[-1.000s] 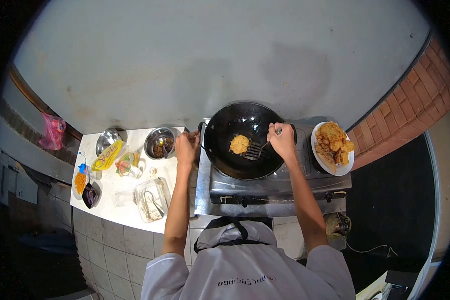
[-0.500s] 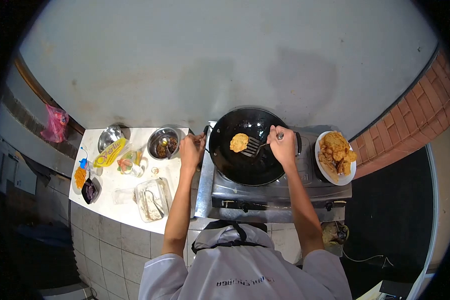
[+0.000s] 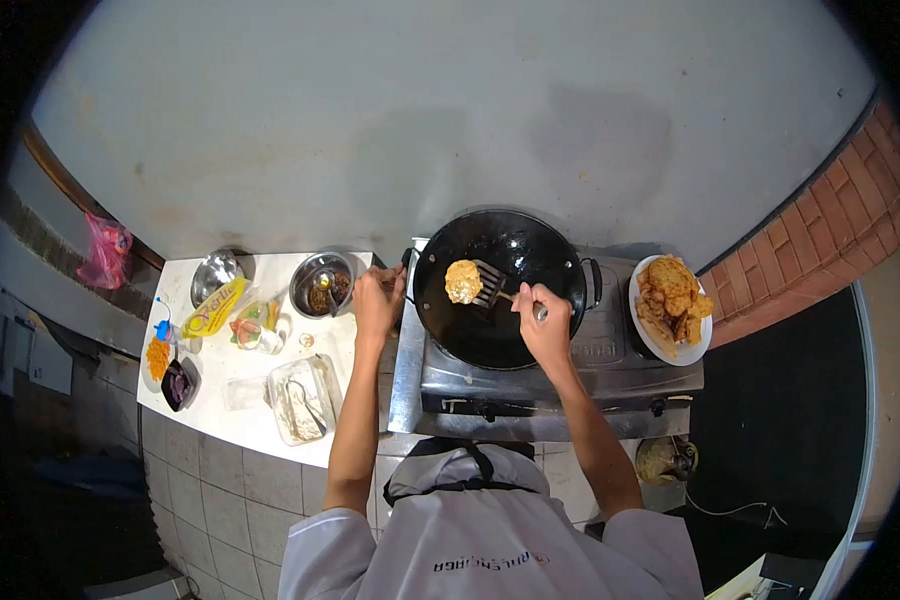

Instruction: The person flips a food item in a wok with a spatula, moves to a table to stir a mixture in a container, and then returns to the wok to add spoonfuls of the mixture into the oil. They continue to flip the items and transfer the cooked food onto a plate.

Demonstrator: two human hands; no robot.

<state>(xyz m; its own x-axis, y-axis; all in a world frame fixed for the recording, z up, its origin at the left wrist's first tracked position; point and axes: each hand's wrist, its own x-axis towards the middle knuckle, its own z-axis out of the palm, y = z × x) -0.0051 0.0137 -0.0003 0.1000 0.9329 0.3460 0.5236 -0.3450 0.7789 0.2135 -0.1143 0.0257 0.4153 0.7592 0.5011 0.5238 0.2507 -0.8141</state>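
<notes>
A black wok sits on the metal stove. My right hand is closed round the handle of a slotted spatula over the wok. A round, golden fried piece lies at the spatula's head, on the left side of the wok. At the wok's left edge, my left hand is closed by the side handle; a cloth or dark item at its fingers is too small to make out.
A white plate of fried food stands right of the wok. On the white table at left are a metal bowl with sauce, a plastic tub of batter, a yellow packet and a dark bowl.
My right hand and the spatula have moved left. The fried piece has shifted slightly left and up. My left hand has moved a little left.
</notes>
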